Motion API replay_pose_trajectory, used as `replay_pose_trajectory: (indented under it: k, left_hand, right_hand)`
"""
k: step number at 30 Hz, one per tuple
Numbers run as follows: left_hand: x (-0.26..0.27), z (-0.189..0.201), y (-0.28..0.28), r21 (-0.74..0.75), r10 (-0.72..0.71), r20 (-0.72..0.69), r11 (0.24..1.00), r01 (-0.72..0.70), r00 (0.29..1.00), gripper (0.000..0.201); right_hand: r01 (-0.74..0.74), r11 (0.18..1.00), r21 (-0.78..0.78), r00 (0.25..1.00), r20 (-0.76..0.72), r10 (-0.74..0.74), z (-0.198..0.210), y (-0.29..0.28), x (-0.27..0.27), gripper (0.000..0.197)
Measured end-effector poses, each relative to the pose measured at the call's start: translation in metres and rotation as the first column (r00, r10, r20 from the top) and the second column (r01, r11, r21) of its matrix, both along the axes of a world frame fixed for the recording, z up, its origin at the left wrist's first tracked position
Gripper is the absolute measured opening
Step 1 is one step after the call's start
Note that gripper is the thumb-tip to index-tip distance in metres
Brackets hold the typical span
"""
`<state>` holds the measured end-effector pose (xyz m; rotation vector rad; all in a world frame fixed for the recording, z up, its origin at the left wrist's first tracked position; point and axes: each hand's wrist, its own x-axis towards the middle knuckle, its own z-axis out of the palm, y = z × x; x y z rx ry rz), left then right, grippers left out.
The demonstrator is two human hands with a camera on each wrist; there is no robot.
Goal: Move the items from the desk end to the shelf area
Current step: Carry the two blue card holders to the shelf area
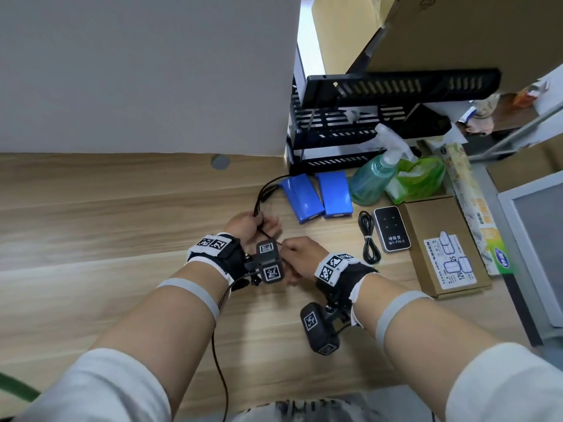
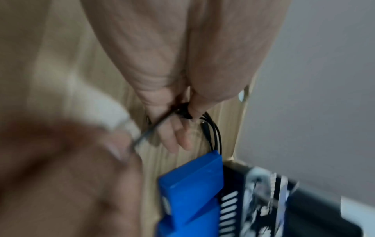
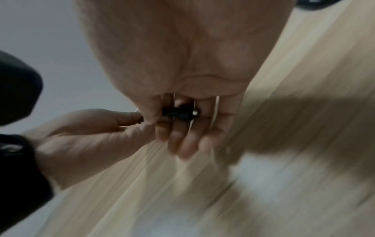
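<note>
Two blue battery packs lie on the wooden desk [image 1: 122, 208] in front of a black shelf rack [image 1: 350, 129]. The left pack [image 1: 301, 197] trails a bundle of black cables [image 1: 265, 190]. My left hand [image 1: 259, 223] grips that bundle a short way from the pack. In the left wrist view its thumb and fingers [image 2: 186, 112] pinch the cables [image 2: 213, 133] above the blue pack [image 2: 192, 192]. My right hand [image 1: 285, 245] sits just beside it and pinches the cable's end. The right wrist view shows a black plug [image 3: 180, 112] between my right fingers. The second pack [image 1: 333, 194] lies untouched.
Right of the packs stand a green spray bottle [image 1: 371, 178] and a green wipes pack [image 1: 417, 178]. Nearer me lie a coiled black cord [image 1: 368, 236], a black Wi-Fi device [image 1: 392, 228], a cardboard box [image 1: 444, 248] and a long printed carton [image 1: 475, 208]. A grey partition [image 1: 137, 71] backs the desk.
</note>
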<state>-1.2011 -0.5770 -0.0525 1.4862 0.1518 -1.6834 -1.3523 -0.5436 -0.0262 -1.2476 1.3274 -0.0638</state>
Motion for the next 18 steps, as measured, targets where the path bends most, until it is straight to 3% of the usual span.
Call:
replay_pose_trajectory:
  k: [2, 3, 5, 7, 9, 11, 14, 16, 18]
  left_hand:
    - [0.005, -0.005, 0.000, -0.009, -0.219, 0.283, 0.973, 0.231, 0.934, 0.006]
    - [0.008, -0.009, 0.000, 0.012, -0.327, 0.438, 0.934, 0.358, 0.837, 0.015]
    - [0.012, -0.010, 0.000, 0.156, -0.501, 0.660, 0.820, 0.550, 0.560, 0.034]
    - [0.011, -0.003, 0.001, 0.283, -0.573, 0.748, 0.732, 0.620, 0.335, 0.041]
    - [0.009, 0.000, 0.004, 0.348, -0.592, 0.772, 0.697, 0.626, 0.230, 0.052]
    - [0.008, 0.002, 0.007, 0.348, -0.585, 0.770, 0.719, 0.601, 0.254, 0.071]
    - [0.007, 0.002, 0.010, 0.317, -0.565, 0.774, 0.737, 0.597, 0.286, 0.070]
    - [0.002, -0.001, 0.009, 0.275, -0.564, 0.739, 0.751, 0.600, 0.368, 0.063]
    - [-0.002, -0.004, 0.010, 0.207, -0.552, 0.667, 0.782, 0.588, 0.499, 0.056]
  right_hand:
    - [-0.020, 0.992, -0.122, 0.992, -0.126, 0.005, -0.005, -0.007, -0.012, 0.030]
    - [-0.051, 0.979, -0.199, 0.978, -0.209, 0.009, -0.007, -0.011, -0.018, 0.027]
    - [-0.030, 0.959, -0.281, 0.957, -0.285, -0.054, -0.005, -0.017, -0.029, 0.023]
    - [0.059, 0.953, -0.296, 0.944, -0.293, -0.149, -0.006, -0.021, -0.033, 0.021]
    - [0.126, 0.949, -0.290, 0.915, -0.335, -0.224, -0.009, -0.024, -0.032, 0.022]
    - [0.128, 0.945, -0.300, 0.878, -0.409, -0.249, -0.012, -0.026, -0.029, 0.027]
    - [0.126, 0.931, -0.343, 0.842, -0.460, -0.283, -0.015, -0.027, -0.029, 0.042]
    - [0.143, 0.927, -0.348, 0.838, -0.457, -0.300, -0.015, -0.027, -0.032, 0.052]
    - [0.149, 0.934, -0.325, 0.843, -0.451, -0.292, -0.015, -0.027, -0.035, 0.053]
